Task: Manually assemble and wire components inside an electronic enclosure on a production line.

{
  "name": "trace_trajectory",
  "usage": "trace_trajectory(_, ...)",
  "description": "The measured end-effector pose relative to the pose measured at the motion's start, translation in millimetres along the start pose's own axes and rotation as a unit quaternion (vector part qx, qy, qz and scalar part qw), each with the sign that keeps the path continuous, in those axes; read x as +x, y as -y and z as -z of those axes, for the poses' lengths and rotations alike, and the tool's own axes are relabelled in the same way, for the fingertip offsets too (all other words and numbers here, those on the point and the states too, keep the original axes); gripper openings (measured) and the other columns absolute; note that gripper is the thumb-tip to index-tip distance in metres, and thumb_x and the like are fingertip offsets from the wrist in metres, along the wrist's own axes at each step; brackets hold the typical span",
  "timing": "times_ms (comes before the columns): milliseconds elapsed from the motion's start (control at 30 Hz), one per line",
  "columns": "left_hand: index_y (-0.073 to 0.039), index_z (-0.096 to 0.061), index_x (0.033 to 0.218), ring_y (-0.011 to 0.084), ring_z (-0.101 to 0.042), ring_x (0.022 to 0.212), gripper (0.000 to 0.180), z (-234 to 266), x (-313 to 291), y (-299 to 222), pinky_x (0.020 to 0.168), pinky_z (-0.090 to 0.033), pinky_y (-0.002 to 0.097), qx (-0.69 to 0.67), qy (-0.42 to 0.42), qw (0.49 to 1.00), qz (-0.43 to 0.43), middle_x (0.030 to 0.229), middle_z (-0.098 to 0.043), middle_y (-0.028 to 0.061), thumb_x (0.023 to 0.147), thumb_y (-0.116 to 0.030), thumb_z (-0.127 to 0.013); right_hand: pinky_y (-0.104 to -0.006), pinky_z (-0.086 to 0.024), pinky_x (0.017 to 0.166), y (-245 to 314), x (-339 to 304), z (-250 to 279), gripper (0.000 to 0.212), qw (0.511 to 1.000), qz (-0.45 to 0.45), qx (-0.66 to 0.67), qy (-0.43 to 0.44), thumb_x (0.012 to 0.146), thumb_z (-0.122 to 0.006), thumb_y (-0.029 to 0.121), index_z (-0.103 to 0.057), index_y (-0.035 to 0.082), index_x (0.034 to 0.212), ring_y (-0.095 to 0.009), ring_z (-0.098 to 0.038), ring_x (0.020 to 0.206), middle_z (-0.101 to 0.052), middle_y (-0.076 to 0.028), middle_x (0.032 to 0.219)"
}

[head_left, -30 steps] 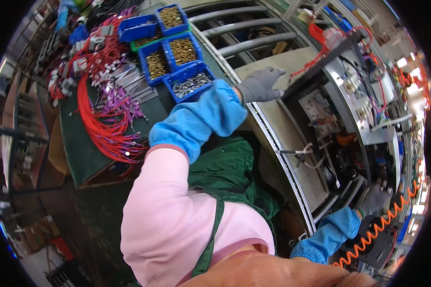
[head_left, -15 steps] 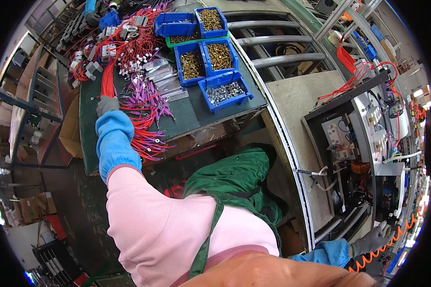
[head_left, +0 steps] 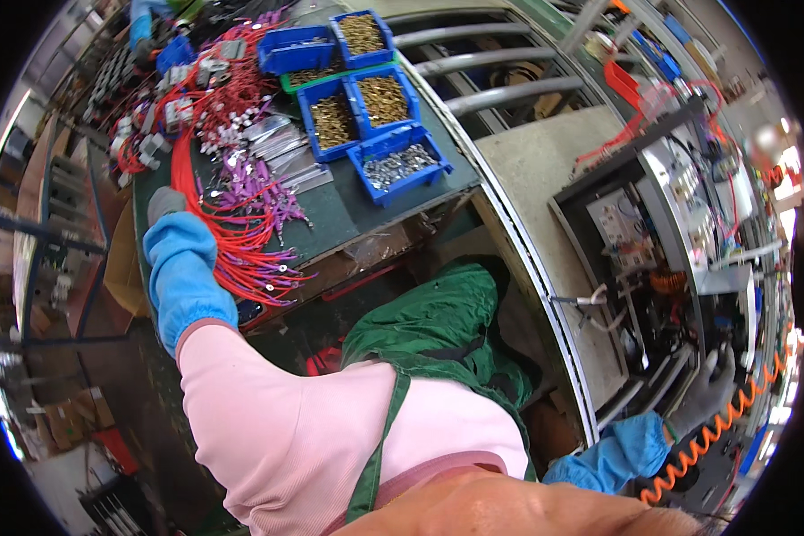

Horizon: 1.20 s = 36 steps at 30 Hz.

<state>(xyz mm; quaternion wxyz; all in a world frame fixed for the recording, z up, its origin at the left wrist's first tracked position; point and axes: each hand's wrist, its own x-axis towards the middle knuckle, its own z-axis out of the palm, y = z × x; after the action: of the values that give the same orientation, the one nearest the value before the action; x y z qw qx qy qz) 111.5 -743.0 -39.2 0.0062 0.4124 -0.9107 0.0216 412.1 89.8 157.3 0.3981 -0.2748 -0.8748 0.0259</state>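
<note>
In the head view, the left hand, grey-gloved, is sitting just beside the bundle of red wires; its fingers are facing away, so I cannot tell whether they are pinching anything. The red wires are lying along the left part of the green tabletop, their ends (some with purple sleeves) fanning out toward its near edge. A blue bin of silvery fasteners is standing farther right. The right hand, also gloved, is hovering near the open metal cabinet, beside an orange coiled hose; its grip is not showing clearly enough to tell.
</note>
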Motion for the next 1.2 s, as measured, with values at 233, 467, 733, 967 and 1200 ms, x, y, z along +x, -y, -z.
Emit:
trace_trajectory(233, -0.005, -0.050, 0.078, 0.0068, -0.036, 0.050, 0.014, 67, 34, -72, 0.036, -0.029, 0.0197, -0.896, 0.357, 0.237, -0.114, 0.066, -0.046, 0.0006, 0.088, -0.014, -0.056, -0.0280, -0.048, 0.079, 2, -7, -1, 0.026, 0.994, 0.016, 0.101, 0.047, 0.086, -0.060, 0.009, -0.060, -0.001, 0.109, -0.016, -0.061, 0.085, -0.065, -0.010, 0.097)
trace_trajectory(467, -0.003, -0.055, 0.096, 0.0096, -0.047, 0.060, 0.013, 204, -309, -256, 0.052, -0.042, 0.0186, -0.781, 0.231, 0.327, -0.480, 0.088, -0.056, 0.0076, 0.090, -0.015, -0.056, -0.0288, -0.051, 0.075, 123, -12, -21, 0.056, 0.851, 0.118, 0.420, 0.294, 0.077, -0.071, 0.020, -0.049, 0.003, 0.125, -0.018, -0.064, 0.086, -0.060, -0.015, 0.110)
trace_trajectory(733, 0.000, -0.057, 0.090, 0.0204, -0.064, 0.072, 0.014, 225, -515, -296, 0.062, -0.053, 0.0280, -0.613, 0.163, -0.025, -0.773, 0.088, -0.062, 0.0163, 0.078, 0.002, -0.066, -0.0388, -0.050, 0.069, 45, -71, -30, 0.028, 0.952, 0.096, 0.223, 0.185, 0.085, -0.062, 0.019, -0.057, 0.008, 0.109, -0.034, -0.059, 0.082, -0.058, -0.014, 0.100)
trace_trajectory(967, -0.011, -0.057, 0.110, 0.0315, -0.061, 0.089, 0.031, 218, -593, -360, 0.076, -0.051, 0.0358, -0.328, 0.104, 0.053, -0.937, 0.108, -0.060, 0.0130, 0.080, -0.004, -0.058, -0.0408, -0.049, 0.070, -59, -59, 11, 0.017, 0.999, 0.031, -0.017, -0.016, 0.087, -0.057, 0.024, -0.063, 0.010, 0.094, -0.033, -0.060, 0.084, -0.057, -0.011, 0.096)
trace_trajectory(1200, -0.004, -0.037, 0.134, 0.0166, -0.060, 0.077, 0.057, 230, -693, -405, 0.071, -0.051, 0.0279, -0.557, 0.154, 0.097, -0.810, 0.111, -0.061, 0.0129, 0.082, -0.005, -0.061, -0.0370, -0.050, 0.070, -76, -9, -6, 0.018, 0.985, -0.096, 0.112, 0.088, 0.086, -0.056, 0.015, -0.060, 0.001, 0.096, -0.036, -0.060, 0.082, -0.057, -0.017, 0.107)
